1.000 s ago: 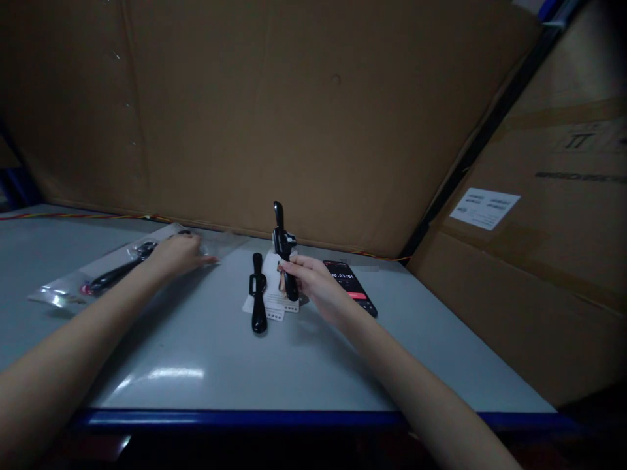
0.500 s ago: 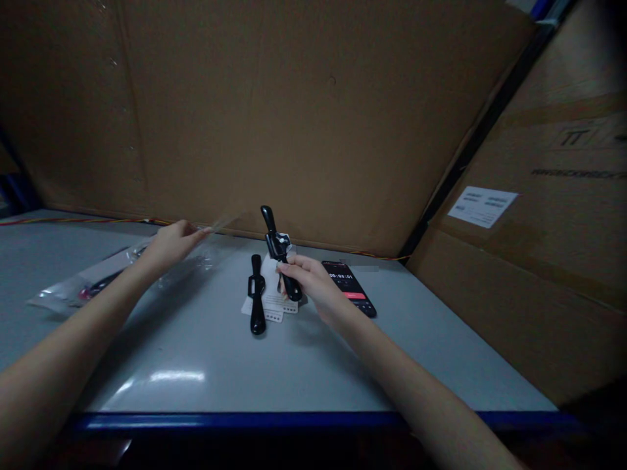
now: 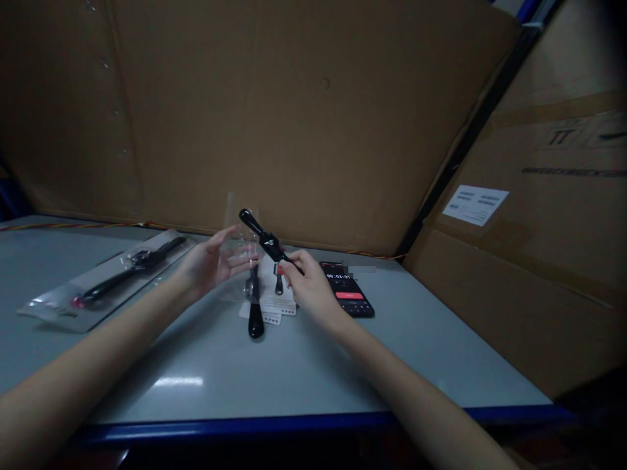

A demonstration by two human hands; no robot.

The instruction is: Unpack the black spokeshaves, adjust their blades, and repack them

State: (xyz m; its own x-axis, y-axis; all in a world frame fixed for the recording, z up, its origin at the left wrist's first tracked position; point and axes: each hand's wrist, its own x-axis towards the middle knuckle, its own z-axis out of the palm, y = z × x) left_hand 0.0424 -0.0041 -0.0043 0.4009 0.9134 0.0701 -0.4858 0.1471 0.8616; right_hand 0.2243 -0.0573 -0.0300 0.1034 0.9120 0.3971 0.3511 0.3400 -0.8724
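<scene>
A black spokeshave is gripped by its near handle in my right hand, its other handle pointing up and left. My left hand has its fingers spread, touching a clear plastic bag that stands beside the tool. Whether the bag is pinched anywhere I cannot tell. Under the bag, a second black spokeshave lies on the table, its upper part seen through the plastic. Printed cards lie beneath and beside it.
At the left lies another spokeshave on a card inside a clear bag. A phone with a running timer rests right of my right hand. Cardboard walls enclose the back and right of the grey table.
My left hand has moved right with the clear bag, from over the packed spokeshave, and its fingers have spread. The spokeshave in my right hand has tilted further left.
</scene>
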